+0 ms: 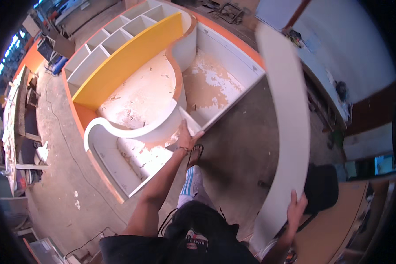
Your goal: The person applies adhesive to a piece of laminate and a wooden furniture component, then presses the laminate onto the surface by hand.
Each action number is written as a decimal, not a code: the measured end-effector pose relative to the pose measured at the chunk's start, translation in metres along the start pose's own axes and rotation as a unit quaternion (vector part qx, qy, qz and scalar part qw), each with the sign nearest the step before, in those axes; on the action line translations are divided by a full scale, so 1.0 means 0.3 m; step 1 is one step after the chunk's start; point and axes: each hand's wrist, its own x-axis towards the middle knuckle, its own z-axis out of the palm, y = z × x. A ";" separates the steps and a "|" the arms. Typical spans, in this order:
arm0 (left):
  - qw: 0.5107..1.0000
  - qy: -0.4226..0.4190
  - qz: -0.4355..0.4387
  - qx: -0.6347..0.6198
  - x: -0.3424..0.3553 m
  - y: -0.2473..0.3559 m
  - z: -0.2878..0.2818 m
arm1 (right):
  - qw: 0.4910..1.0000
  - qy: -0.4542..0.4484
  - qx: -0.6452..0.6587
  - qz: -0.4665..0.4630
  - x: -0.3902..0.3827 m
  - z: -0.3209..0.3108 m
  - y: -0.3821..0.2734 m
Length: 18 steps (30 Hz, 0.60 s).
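A large shelf unit (126, 69) in white, orange and yellow lies on the floor in front of me, with an S-curved white partition (156, 125) running through it. My left hand (188, 137) grips a short white divider (190, 122) at the unit's near edge, thumb and fingers on either side. On my right a long white board (287, 110) stands up, slightly bowed in this view and a little blurred. My right hand (296, 206) holds its right edge near the lower end; part of that grip is behind the board.
A black chair (323, 188) stands beside the board, next to a brown panel (339, 220). A cluttered workbench (15, 127) is at the far left, another table (323, 81) at the right. A thin cable (64, 132) crosses the concrete floor. Scraps lie inside the unit.
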 end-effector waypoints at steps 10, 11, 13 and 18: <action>0.954 0.033 -0.228 0.190 0.242 0.058 -0.179 | 0.966 0.163 -0.143 0.143 -0.203 -0.555 -0.227; 0.952 0.027 -0.242 0.183 0.213 0.042 -0.277 | 0.963 0.169 -0.171 0.124 -0.295 -0.592 -0.258; 0.955 -0.015 -0.242 0.173 0.144 -0.033 -0.484 | 0.947 0.190 -0.205 0.161 -0.607 -0.635 -0.483; 0.934 0.035 -0.305 0.184 0.181 0.126 -0.664 | 0.962 0.220 -0.110 0.114 -0.230 -0.749 -0.563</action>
